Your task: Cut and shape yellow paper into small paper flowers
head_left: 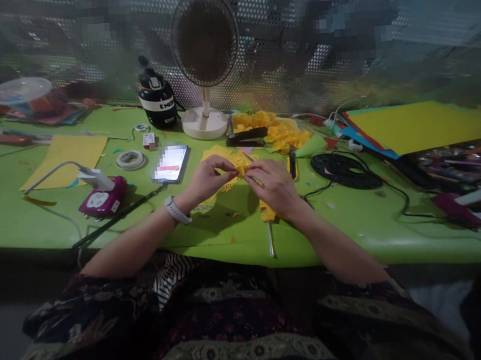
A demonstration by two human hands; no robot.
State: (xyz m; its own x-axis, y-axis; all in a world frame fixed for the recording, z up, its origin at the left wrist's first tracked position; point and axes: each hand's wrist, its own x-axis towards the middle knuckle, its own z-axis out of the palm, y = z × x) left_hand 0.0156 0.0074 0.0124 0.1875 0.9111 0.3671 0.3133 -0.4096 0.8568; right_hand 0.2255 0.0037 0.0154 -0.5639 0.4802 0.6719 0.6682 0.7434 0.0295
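Both hands meet at the middle of the green table, pinching a small yellow paper piece, perhaps a flower. My left hand, with a pale watch at the wrist, grips its left side between thumb and fingertips. On the opposite side my right hand has its fingers closed on the same piece. Yellow paper cutouts lie beneath and behind the fingers. Partly under my right hand is a yellow glue gun. A black stapler rests just beyond, in front of a heap of yellow paper flowers.
A lit phone, tape roll and purple power adapter sit to the left. Behind stand a fan and a dark bottle. A black reel with cable and stacked coloured sheets lie to the right.
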